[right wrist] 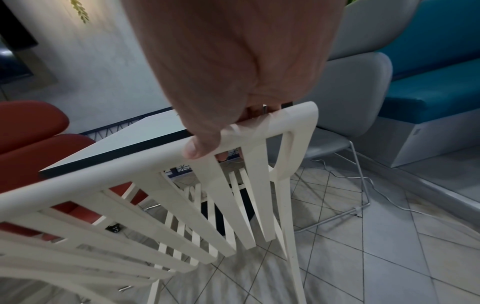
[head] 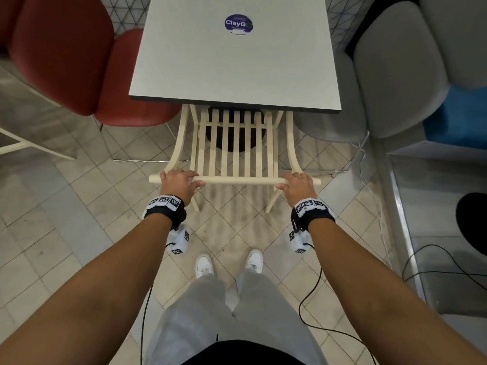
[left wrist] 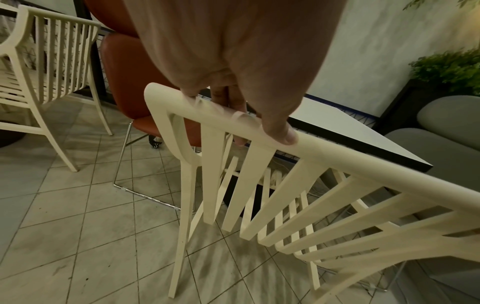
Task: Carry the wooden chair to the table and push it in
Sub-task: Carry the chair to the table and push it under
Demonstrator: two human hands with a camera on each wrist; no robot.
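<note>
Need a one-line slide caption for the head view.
Left hand and right hand grip the cream slatted chair's top rail, its seat partly under the grey table.

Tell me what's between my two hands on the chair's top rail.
Only bare rail. In the head view the left hand and right hand grip opposite ends of the wooden chair's top rail, with nothing on the stretch between them.

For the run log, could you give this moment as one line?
left hand grips chair top rail | right hand grips rail | seat partly under table
</note>
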